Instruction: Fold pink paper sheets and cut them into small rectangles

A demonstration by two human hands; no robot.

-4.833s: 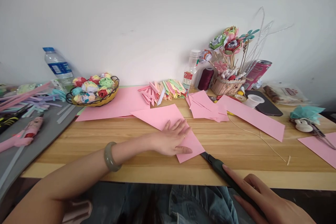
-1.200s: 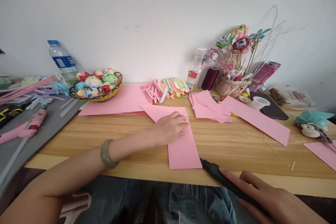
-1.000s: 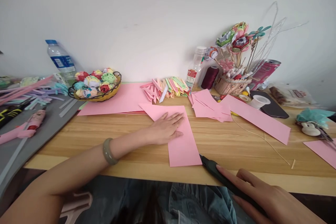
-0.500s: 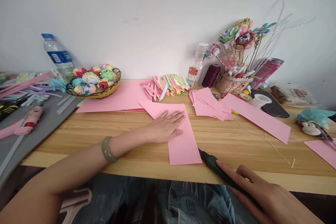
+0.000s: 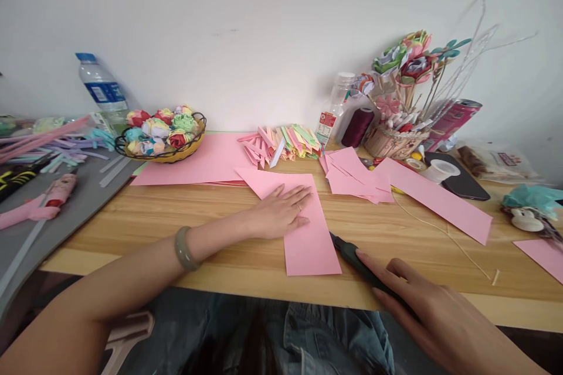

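Observation:
My left hand (image 5: pixel 279 214) lies flat, fingers stretched out, on a folded sheet of pink paper (image 5: pixel 313 252) near the front of the wooden table. One pointed corner of the sheet sticks out to the upper left. In my right hand (image 5: pixel 422 299) is a dark-handled utility knife (image 5: pixel 358 261), index finger laid along its top. Its black tip touches or nearly touches the right edge of the paper, at about mid-height. Part of the handle is hidden inside the hand.
Cut pink pieces (image 5: pixel 352 176) and a long pink strip (image 5: pixel 440 202) lie to the right. Behind are folded paper strips (image 5: pixel 281 143), a basket (image 5: pixel 176 154) of paper flowers, and thread (image 5: pixel 358 128). A pink glue gun (image 5: pixel 61 190) rests on the grey mat (image 5: pixel 88 199) at left.
The knife in my right hand has moved slightly up along the paper's right edge, away from me. My left hand stays on the sheet. The whole view has shifted a little.

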